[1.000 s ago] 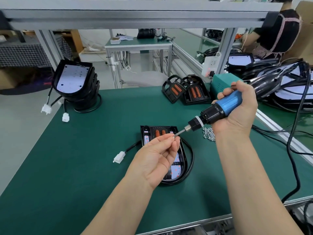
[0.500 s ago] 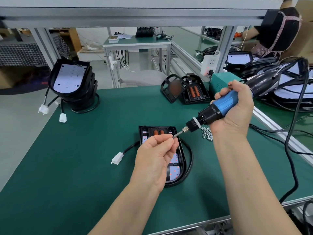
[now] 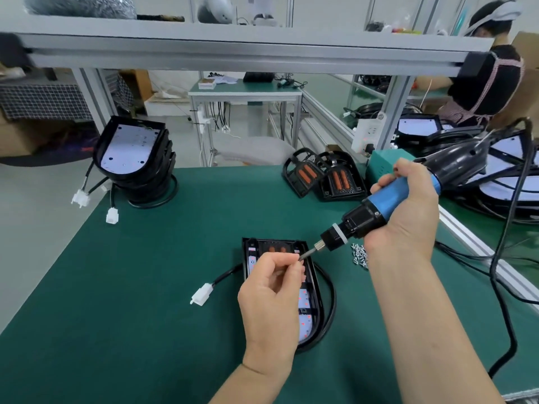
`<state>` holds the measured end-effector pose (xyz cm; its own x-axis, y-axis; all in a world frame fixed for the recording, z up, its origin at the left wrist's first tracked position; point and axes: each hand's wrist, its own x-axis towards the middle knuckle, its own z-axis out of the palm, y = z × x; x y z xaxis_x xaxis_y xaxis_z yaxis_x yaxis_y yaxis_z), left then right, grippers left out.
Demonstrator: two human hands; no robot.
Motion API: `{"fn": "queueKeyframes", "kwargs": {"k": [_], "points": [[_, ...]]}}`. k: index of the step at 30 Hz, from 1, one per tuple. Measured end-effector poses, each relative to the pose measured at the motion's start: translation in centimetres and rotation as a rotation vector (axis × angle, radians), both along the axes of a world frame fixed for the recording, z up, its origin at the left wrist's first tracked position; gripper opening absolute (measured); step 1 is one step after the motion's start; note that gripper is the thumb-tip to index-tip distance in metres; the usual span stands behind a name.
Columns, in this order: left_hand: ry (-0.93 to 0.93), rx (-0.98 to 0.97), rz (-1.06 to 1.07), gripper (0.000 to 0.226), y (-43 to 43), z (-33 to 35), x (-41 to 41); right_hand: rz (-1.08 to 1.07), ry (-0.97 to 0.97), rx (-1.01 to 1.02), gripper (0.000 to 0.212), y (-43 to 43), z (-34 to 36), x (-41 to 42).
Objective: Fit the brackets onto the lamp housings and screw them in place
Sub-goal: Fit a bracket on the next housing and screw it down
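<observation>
A black lamp housing [image 3: 315, 290] lies flat on the green mat [image 3: 145, 272], with a bracket with orange strips [image 3: 275, 248] at its far end. Its black cable ends in a white connector [image 3: 201, 293]. My right hand [image 3: 408, 217] grips a blue and black electric screwdriver [image 3: 379, 208], tilted down to the left. My left hand [image 3: 271, 293] hovers over the housing and pinches something small at the bit's tip [image 3: 302, 257]; I cannot make out a screw between the fingers. A small heap of screws [image 3: 359, 255] lies right of the housing.
A stack of black housings [image 3: 132, 158] with white connectors stands at the back left. Two loose brackets [image 3: 323, 176] lean at the back. A green box [image 3: 382, 167] and more housings [image 3: 501, 170] sit to the right. The screwdriver's cord [image 3: 507, 258] loops right. A person works at the far right.
Both hands have stayed almost in place, with my left fingers still at the bit's tip. The view has tilted up a little.
</observation>
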<state>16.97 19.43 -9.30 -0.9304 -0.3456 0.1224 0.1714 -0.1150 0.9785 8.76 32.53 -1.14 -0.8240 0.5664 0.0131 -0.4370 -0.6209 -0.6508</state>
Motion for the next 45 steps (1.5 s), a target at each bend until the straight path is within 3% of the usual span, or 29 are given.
{"fn": "queueKeyframes", "kwargs": {"k": [13, 15, 17, 19, 23, 26, 28, 32, 45], "points": [[-0.055, -0.202, -0.187, 0.042, -2.2, 0.0, -1.4, 0.068, 0.196, 0.353, 0.013, -1.4, 3.1, 0.0], [-0.014, -0.266, -0.104, 0.042, -2.8, 0.0, -1.6, 0.082, 0.207, 0.387, 0.012, -1.6, 3.2, 0.0], [0.052, -0.393, 0.106, 0.038, -3.8, -0.2, -2.0, 0.095, 0.197, 0.444, 0.011, -1.7, 3.0, 0.0], [0.004, -0.532, 0.247, 0.032, -5.1, -0.5, -2.7, 0.117, 0.181, 0.494, 0.012, -1.8, 2.5, 0.1], [-0.436, -0.652, 0.003, 0.092, -6.8, -0.7, -4.5, 0.171, 0.142, 0.573, 0.014, -2.2, 1.0, 0.9], [-0.528, -0.774, -0.158, 0.116, -6.6, -0.7, -5.5, 0.205, 0.097, 0.600, 0.018, -2.8, 0.0, 1.6], [-0.570, -0.776, -0.224, 0.113, -6.3, -0.8, -6.0, 0.229, 0.087, 0.597, 0.022, -3.2, -0.4, 2.1], [-0.553, -0.678, -0.227, 0.078, -6.2, -1.2, -6.2, 0.256, 0.095, 0.603, 0.020, -3.4, -0.5, 2.5], [-0.516, -0.643, -0.221, 0.078, -6.2, -1.5, -6.2, 0.269, 0.071, 0.619, 0.011, -3.9, -1.2, 2.3]]}}
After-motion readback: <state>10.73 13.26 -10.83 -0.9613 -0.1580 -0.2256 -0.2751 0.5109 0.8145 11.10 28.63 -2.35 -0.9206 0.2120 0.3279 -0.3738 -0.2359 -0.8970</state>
